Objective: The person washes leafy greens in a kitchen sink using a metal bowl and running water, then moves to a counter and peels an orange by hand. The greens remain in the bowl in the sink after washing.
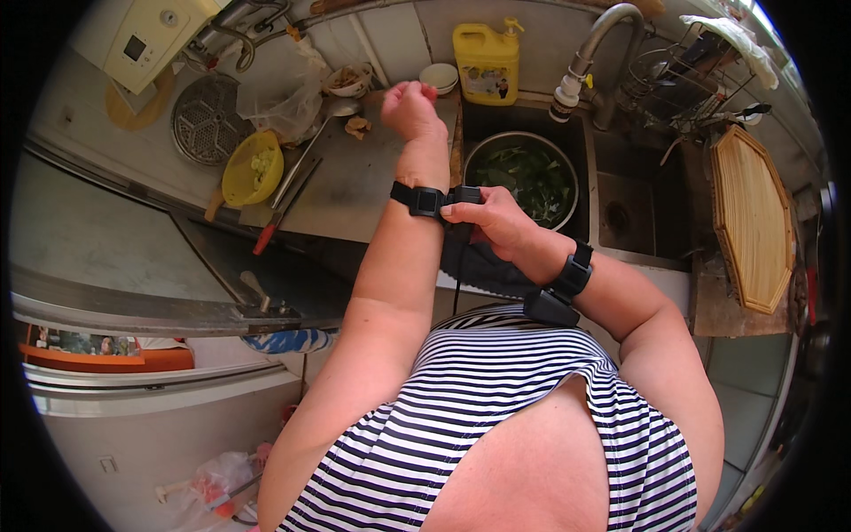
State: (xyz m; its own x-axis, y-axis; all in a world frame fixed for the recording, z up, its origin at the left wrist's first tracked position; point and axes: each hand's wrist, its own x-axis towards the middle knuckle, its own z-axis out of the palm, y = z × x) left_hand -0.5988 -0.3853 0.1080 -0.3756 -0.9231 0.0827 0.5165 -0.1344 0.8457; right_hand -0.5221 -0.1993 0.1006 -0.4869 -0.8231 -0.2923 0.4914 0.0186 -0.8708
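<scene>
My left hand (413, 110) is held up over the steel countertop with its fingers curled in, and nothing shows in it. A black wrist strap (425, 201) goes around my left wrist. My right hand (498, 219) pinches the small black device (467, 195) on that strap between thumb and fingers. My right wrist wears a similar strap (576, 269) with a black box (551, 308) hanging from it. Just beyond my right hand, a round metal basin (577, 193) with leafy greens (525, 176) in water stands in the left sink bowl.
A yellow jug (486, 66) with a pump stands behind the sink, left of the faucet (585, 50). On the left counter lie a yellow basket (233, 183), a ladle (312, 143), a red-handled knife (267, 238) and a steamer plate (209, 118). A wooden board (754, 219) leans at right.
</scene>
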